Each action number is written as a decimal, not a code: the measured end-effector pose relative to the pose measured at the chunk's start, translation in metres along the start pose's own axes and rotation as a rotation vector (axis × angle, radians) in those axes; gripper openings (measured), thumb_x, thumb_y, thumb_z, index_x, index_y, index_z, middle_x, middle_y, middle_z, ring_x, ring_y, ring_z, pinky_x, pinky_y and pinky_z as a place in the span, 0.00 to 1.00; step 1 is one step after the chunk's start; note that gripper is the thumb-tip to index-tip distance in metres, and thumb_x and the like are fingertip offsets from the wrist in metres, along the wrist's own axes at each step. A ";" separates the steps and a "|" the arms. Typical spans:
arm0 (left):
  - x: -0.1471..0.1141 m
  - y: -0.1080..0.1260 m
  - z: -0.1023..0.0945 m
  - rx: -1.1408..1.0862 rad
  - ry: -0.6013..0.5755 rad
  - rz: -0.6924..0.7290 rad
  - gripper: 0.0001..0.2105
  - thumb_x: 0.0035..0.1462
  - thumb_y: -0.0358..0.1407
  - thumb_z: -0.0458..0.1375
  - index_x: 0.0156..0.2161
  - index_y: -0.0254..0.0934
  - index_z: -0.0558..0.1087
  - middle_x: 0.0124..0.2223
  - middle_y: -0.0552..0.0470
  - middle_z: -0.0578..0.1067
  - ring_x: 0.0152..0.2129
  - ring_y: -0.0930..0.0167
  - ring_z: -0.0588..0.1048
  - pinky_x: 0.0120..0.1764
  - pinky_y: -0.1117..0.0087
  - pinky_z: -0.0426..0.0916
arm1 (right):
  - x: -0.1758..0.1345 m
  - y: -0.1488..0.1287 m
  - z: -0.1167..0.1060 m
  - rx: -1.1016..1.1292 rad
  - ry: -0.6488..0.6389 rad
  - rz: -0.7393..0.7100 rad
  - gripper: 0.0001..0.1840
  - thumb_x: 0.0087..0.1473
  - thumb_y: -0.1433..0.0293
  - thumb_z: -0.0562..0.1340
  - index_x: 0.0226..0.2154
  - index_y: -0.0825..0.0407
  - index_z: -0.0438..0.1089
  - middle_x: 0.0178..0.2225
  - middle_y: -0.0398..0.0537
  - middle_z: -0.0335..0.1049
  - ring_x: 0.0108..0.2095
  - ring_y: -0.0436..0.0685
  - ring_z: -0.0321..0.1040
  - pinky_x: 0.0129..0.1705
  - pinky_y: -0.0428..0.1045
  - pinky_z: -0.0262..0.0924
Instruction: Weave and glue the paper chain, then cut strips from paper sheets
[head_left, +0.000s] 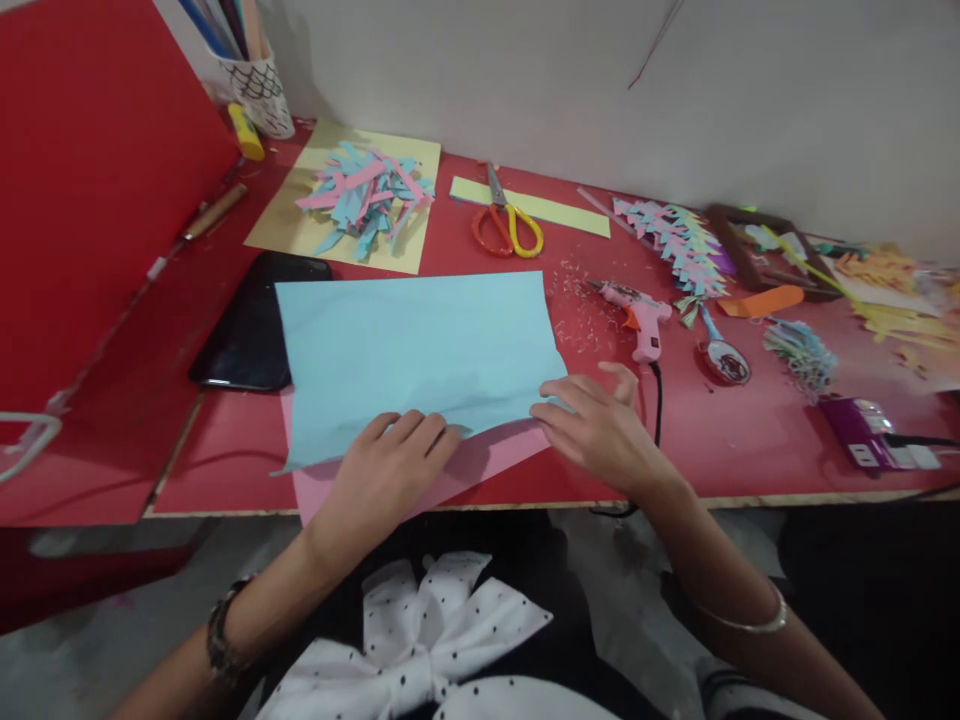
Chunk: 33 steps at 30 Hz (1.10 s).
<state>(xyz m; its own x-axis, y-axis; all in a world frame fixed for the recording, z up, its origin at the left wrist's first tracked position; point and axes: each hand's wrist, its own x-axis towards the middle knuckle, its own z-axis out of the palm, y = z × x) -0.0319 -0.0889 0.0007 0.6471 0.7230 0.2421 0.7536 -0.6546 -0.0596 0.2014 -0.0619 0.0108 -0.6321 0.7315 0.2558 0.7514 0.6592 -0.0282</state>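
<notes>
Near the edge of the red tabletop, the left hand, fingers loosely curled, rests on a pale-blue rectangular paper sheet; the right hand, fingers part-spread, touches its right end, any pinch unclear. The sheet extends away beyond both, long axis left-right, above a pink paper sheet. Beyond: a glossy black flat device, partly covered; a pink plastic glue gun; metal scissors with red and yellow handles. Nothing separates hands from sheet.
</notes>
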 end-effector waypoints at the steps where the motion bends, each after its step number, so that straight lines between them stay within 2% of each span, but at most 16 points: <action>1: 0.001 0.003 0.002 -0.006 -0.010 -0.008 0.14 0.55 0.22 0.45 0.38 0.37 0.71 0.33 0.51 0.75 0.28 0.70 0.72 0.31 0.68 0.65 | 0.000 -0.006 0.001 -0.010 -0.024 -0.022 0.11 0.55 0.76 0.51 0.31 0.50 0.68 0.36 0.48 0.69 0.37 0.55 0.63 0.49 0.57 0.41; 5: 0.000 0.008 0.007 -0.062 0.001 -0.034 0.14 0.56 0.24 0.46 0.40 0.37 0.71 0.38 0.50 0.76 0.33 0.70 0.73 0.32 0.69 0.66 | 0.010 -0.025 0.013 0.142 -0.104 -0.122 0.10 0.57 0.72 0.51 0.35 0.52 0.68 0.37 0.50 0.69 0.37 0.54 0.62 0.42 0.50 0.50; 8: -0.006 0.001 0.007 -0.116 0.023 -0.064 0.11 0.59 0.31 0.47 0.36 0.38 0.73 0.34 0.51 0.76 0.30 0.70 0.73 0.29 0.69 0.65 | 0.021 -0.025 0.021 0.162 -0.133 -0.119 0.14 0.59 0.70 0.49 0.30 0.52 0.68 0.32 0.47 0.69 0.33 0.52 0.61 0.40 0.49 0.49; 12: -0.012 -0.014 0.006 -0.092 -0.002 -0.173 0.14 0.59 0.35 0.47 0.27 0.37 0.71 0.25 0.52 0.73 0.23 0.70 0.71 0.25 0.69 0.61 | 0.036 -0.016 0.026 0.170 -0.191 -0.111 0.15 0.60 0.68 0.49 0.26 0.52 0.67 0.27 0.44 0.66 0.30 0.51 0.60 0.42 0.50 0.45; 15: -0.010 -0.023 0.008 -0.076 -0.055 -0.223 0.14 0.59 0.36 0.47 0.26 0.37 0.70 0.23 0.53 0.73 0.21 0.71 0.70 0.24 0.70 0.59 | 0.042 -0.009 0.031 0.171 -0.204 -0.066 0.14 0.58 0.68 0.51 0.25 0.52 0.66 0.26 0.43 0.65 0.30 0.51 0.59 0.43 0.51 0.42; 18: -0.008 -0.027 0.012 -0.085 -0.103 -0.233 0.13 0.59 0.37 0.48 0.27 0.37 0.70 0.25 0.53 0.74 0.21 0.71 0.71 0.25 0.70 0.59 | 0.044 -0.006 0.037 0.204 -0.238 -0.075 0.13 0.57 0.66 0.52 0.25 0.53 0.64 0.25 0.44 0.64 0.29 0.52 0.58 0.38 0.49 0.44; 24: -0.013 -0.031 0.016 -0.106 -0.064 -0.311 0.12 0.58 0.36 0.49 0.26 0.37 0.67 0.25 0.54 0.73 0.22 0.72 0.70 0.25 0.71 0.59 | 0.043 -0.006 0.040 0.216 -0.208 -0.067 0.14 0.57 0.67 0.50 0.24 0.53 0.63 0.24 0.44 0.61 0.27 0.51 0.54 0.32 0.47 0.44; 33: -0.014 -0.029 0.014 -0.110 -0.024 -0.331 0.12 0.59 0.36 0.48 0.24 0.37 0.65 0.22 0.55 0.70 0.18 0.73 0.67 0.23 0.71 0.57 | 0.041 -0.009 0.041 0.160 -0.153 -0.049 0.18 0.59 0.67 0.47 0.22 0.52 0.62 0.23 0.44 0.59 0.25 0.51 0.52 0.31 0.47 0.43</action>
<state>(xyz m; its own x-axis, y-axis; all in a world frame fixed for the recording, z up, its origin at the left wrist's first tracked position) -0.0611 -0.0771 -0.0149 0.3734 0.9042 0.2075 0.9069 -0.4029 0.1236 0.1613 -0.0307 -0.0182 -0.6978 0.7076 0.1114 0.6871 0.7051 -0.1754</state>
